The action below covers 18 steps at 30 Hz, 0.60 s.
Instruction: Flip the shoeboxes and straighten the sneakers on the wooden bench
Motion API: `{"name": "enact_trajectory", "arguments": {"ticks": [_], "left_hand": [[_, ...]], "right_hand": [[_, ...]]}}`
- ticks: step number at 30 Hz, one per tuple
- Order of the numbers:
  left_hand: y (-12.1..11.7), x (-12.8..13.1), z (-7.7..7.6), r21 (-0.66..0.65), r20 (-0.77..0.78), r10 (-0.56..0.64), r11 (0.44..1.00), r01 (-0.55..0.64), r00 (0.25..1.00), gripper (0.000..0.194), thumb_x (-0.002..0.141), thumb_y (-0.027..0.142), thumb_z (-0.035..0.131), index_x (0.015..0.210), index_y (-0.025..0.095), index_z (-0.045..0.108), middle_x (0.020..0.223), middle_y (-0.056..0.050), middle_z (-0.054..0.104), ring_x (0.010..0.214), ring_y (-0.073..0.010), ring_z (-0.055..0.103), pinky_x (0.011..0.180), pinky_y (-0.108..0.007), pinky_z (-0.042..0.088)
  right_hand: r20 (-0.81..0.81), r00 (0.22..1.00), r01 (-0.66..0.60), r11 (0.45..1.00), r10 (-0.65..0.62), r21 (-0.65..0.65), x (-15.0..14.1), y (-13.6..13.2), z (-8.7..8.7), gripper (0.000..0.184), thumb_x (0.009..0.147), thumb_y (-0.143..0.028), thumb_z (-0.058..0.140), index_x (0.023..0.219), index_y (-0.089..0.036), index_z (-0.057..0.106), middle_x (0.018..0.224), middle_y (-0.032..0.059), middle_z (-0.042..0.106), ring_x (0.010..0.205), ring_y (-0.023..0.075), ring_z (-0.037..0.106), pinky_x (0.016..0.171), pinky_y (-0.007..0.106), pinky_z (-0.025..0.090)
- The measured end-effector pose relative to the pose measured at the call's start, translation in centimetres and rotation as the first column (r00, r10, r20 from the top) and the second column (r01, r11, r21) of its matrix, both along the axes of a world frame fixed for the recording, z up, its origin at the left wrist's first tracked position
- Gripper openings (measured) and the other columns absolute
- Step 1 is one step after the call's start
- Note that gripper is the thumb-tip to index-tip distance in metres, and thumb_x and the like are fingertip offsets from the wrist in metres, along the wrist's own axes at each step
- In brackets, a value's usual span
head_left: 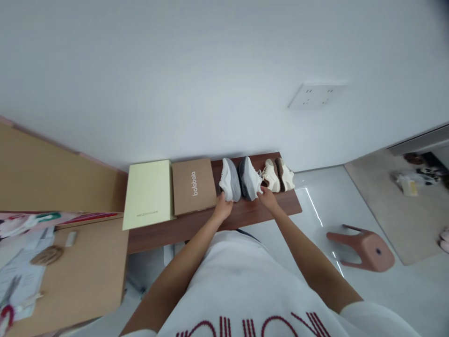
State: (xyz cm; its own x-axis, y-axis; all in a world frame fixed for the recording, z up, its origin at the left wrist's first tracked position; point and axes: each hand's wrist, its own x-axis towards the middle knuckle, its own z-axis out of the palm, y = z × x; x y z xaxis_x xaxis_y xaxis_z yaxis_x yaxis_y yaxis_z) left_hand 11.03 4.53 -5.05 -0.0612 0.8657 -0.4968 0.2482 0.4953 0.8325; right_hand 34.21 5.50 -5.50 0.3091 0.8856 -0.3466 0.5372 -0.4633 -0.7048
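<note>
A dark wooden shelf (210, 220) runs along the wall. On it stands a pair of grey-and-white sneakers: the lighter one (230, 179) on the left, the darker grey one (248, 177) on the right. My left hand (223, 206) grips the heel of the lighter sneaker. My right hand (267, 196) holds the heel of the darker one. A pair of cream-and-brown sneakers (278, 175) stands just right of them, touching my right hand's side.
A brown "balabala" shoebox (194, 186) and a pale yellow box (149, 194) lie on the shelf's left part. A light wood desk (80, 271) with papers sits at the left. A pink stool (365, 248) lies tipped on the floor at right, near a beige rug (396, 206).
</note>
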Motion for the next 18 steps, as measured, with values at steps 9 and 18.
{"name": "enact_trajectory", "arguments": {"ticks": [9, 18], "left_hand": [[1.9, 1.9, -4.5, -0.111, -0.185, -0.009, 0.994, -0.012, 0.983, 0.042, 0.078, 0.006, 0.064, 0.119, 0.015, 0.062, 0.129, -0.021, 0.066, 0.127, -0.031, 0.059, 0.109, -0.038, 0.04], [2.4, 2.7, -3.7, -0.096, -0.242, 0.047, 0.993, -0.073, 0.969, 0.042, 0.07, 0.006, 0.072, 0.11, 0.014, 0.065, 0.133, -0.024, 0.062, 0.133, -0.0331, 0.055, 0.11, -0.036, 0.038]], "right_hand": [[-0.021, 0.961, -0.275, 0.95, 0.274, -0.146, 3.1, 2.7, -2.2, 0.031, 0.076, -0.026, 0.068, 0.104, -0.013, 0.069, 0.099, 0.0099, 0.073, 0.1, 0.028, 0.066, 0.096, 0.042, 0.05], [-0.048, 0.949, -0.314, 0.935, 0.311, -0.162, 3.8, 3.6, -3.3, 0.03, 0.073, -0.029, 0.071, 0.099, -0.014, 0.07, 0.099, 0.0089, 0.071, 0.097, 0.0264, 0.065, 0.092, 0.04, 0.051]]}}
